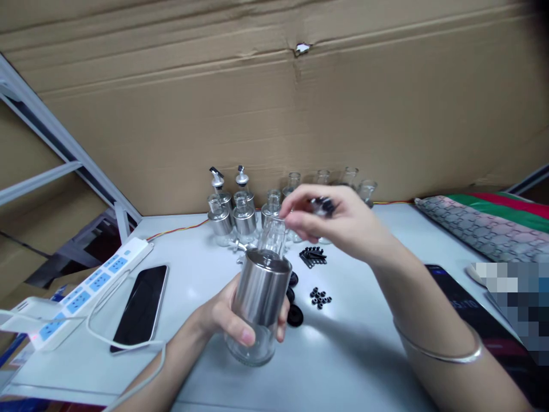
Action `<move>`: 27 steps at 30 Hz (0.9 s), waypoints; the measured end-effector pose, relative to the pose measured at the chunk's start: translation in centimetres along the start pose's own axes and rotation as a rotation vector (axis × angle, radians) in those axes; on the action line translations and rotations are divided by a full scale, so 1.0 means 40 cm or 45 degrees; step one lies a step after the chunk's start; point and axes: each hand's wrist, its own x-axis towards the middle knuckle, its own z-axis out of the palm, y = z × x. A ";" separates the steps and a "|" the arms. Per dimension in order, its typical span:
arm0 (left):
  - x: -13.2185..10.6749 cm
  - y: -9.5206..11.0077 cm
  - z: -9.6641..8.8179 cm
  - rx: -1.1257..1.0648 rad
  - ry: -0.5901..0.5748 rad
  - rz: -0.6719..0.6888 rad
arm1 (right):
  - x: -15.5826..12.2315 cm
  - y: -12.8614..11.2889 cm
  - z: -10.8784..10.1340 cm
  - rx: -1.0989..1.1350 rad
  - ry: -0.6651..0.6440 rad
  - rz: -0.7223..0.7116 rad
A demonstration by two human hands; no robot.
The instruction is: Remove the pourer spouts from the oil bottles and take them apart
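My left hand (231,317) is wrapped round the lower body of a glass bottle with a brushed steel sleeve (263,286), tilted slightly to the right above the table. At the bottle's neck, my right hand (343,223) has thumb and forefinger close together by the mouth. In its curled fingers sits a small black and silver part (322,207), blurred and partly hidden. Behind the bottle lie silver pourer pieces (240,246), half covered. Black round discs (295,315) are just right of the bottle, beside small black ring-shaped pieces (319,298) and black flip-lid-like pieces (313,256).
Steel-sleeved bottles (220,220) stand at the back, two with pourers (242,176). Clear glass bottles (350,174) stand behind my right hand. On the left are a phone (141,306) and power strip (92,286) with a white cable. A dark screen (472,320) lies right.
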 end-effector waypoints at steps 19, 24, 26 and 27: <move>0.035 0.045 -0.023 0.002 1.017 0.660 | 0.016 0.047 -0.071 -0.520 0.604 -0.022; 0.037 0.049 -0.020 -0.116 1.083 0.666 | 0.035 0.079 -0.067 -0.502 0.514 0.034; 0.039 0.053 -0.021 -0.196 1.127 0.653 | 0.040 0.087 -0.061 -0.566 0.505 0.031; 0.040 0.055 -0.021 -0.240 1.143 0.641 | 0.041 0.091 -0.058 -0.601 0.505 0.027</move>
